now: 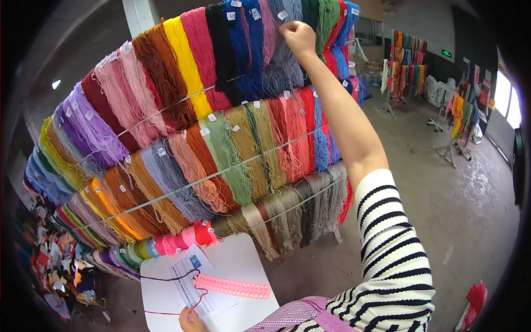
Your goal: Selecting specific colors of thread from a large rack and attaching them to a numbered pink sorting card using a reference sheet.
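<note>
Grey-blue yarn [282, 77] hangs on the top tier of the rack; right hand [299, 39] is raised to its upper part, fingers curled, just beside a white tag [282, 15]; can't tell if it grips. Left hand [191, 321] well apart from the right, low over the white table [243, 252], fingertips at red thread [160, 313]; pinched or only touching, can't tell, hand partly cut off at bottom. Pink strip [235, 287] with holes lies on the table, partly over paper [185, 274]; red thread and dark thread [166, 278] at its left end. Striped sleeve [381, 232] on right arm.
</note>
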The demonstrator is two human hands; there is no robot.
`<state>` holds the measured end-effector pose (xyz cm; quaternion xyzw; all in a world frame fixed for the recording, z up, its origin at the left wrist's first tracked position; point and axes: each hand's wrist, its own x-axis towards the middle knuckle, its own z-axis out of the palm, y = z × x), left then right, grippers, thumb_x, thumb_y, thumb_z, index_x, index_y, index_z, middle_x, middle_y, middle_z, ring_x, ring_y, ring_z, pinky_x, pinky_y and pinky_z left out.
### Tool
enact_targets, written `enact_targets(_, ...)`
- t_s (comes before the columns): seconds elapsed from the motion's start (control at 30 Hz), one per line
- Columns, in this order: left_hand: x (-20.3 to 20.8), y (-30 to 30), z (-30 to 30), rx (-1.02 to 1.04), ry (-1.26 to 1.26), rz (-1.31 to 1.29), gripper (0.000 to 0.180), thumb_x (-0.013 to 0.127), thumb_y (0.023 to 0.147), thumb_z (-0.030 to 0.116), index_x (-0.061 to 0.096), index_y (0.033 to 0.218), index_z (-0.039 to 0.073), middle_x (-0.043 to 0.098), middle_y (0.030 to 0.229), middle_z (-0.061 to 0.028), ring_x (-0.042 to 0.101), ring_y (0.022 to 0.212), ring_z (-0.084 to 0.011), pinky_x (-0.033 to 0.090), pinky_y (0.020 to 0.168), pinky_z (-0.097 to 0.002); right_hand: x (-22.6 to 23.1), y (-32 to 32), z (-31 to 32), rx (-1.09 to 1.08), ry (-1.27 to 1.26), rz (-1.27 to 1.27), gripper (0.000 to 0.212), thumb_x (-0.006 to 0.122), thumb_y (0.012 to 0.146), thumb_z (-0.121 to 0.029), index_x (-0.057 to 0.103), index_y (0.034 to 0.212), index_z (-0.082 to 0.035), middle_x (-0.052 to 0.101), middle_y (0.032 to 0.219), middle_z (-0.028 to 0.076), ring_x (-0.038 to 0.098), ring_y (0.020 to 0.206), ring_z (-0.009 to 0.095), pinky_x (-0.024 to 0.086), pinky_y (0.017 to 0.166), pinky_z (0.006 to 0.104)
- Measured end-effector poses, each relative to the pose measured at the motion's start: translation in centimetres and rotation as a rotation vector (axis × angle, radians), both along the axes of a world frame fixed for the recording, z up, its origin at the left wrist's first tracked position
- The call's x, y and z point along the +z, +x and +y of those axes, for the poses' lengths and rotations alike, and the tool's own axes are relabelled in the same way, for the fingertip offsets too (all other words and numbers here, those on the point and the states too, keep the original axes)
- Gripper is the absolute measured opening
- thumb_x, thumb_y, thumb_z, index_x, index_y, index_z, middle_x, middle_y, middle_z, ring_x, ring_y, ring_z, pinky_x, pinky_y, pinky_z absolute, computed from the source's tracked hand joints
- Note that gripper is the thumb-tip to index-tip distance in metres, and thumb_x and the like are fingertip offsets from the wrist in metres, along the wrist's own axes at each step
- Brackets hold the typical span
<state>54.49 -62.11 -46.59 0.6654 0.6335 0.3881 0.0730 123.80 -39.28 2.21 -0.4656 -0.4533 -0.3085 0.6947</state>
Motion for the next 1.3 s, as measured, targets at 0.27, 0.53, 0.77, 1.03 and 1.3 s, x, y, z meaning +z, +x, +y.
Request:
enact_targets(0.27, 2.2, 2.2, -0.3, 0.012, 0.040, -0.082, 0.011, 0.061, 0.083, 0.005, 0.065, 0.087, -0.004, 0.066, 0.098, -0.0190, 0.063, 0.094, -0.0312, 0.047, 0.086, -0.0378, -0.6, 0.3, -2.4, 0.618, 0.003, 0.150, 0.011, 0.070, 0.078, -0.010, 0.071, 0.084, 0.000, 0.071, 0.083, 0.007, 0.062, 0.072, 0.008, 0.047, 0.064, 0.0235)
enact_targets(0.53, 2.2, 2.9, -0.3, -0.003, 0.008, -0.132, 0.012, 0.060, 0.084, 0.005, 0.066, 0.090, -0.004, 0.066, 0.099, -0.0186, 0.062, 0.095, -0.0304, 0.047, 0.086, -0.0371, 0.5, -2.1, -4.7, 1.167, 0.016, 0.205, 0.008, 0.058, 0.089, 0.000, 0.057, 0.094, 0.006, 0.066, 0.097, 0.021, 0.068, 0.091, 0.028, 0.058, 0.081, 0.0308)
enact_targets(0.77, 2.1, 2.7, -0.9, 0.014, -0.054, -0.154, 0.013, 0.060, 0.084, 0.004, 0.067, 0.092, -0.003, 0.067, 0.098, -0.0144, 0.062, 0.092, -0.0264, 0.046, 0.079, -0.0337, 0.3, -2.6, -4.5, 1.134, -0.003, 0.242, 0.011, 0.055, 0.090, 0.001, 0.055, 0.097, 0.009, 0.065, 0.096, 0.026, 0.068, 0.090, 0.033, 0.060, 0.081, 0.0369)
enact_targets(1.03, 2.2, 2.2, -1.0, 0.025, -0.055, -0.167, 0.013, 0.059, 0.084, 0.004, 0.067, 0.092, -0.002, 0.067, 0.096, -0.0137, 0.062, 0.091, -0.0250, 0.046, 0.078, -0.0329, 0.3, -3.0, -4.2, 0.882, -0.044, 0.207, 0.018, 0.053, 0.089, -0.001, 0.056, 0.104, 0.010, 0.067, 0.090, 0.023, 0.070, 0.079, 0.027, 0.061, 0.071, 0.0314)
enact_targets(1.3, 2.0, 2.2, -0.9, 0.034, -0.097, -0.176, 0.013, 0.060, 0.085, 0.005, 0.067, 0.092, -0.003, 0.067, 0.096, -0.0140, 0.062, 0.090, -0.0250, 0.046, 0.077, -0.0329, 0.7, -3.5, -4.6, 0.698, -0.137, 0.212, 0.008, 0.060, 0.085, -0.001, 0.067, 0.087, 0.001, 0.068, 0.084, 0.013, 0.068, 0.069, 0.018, 0.057, 0.060, 0.0259)
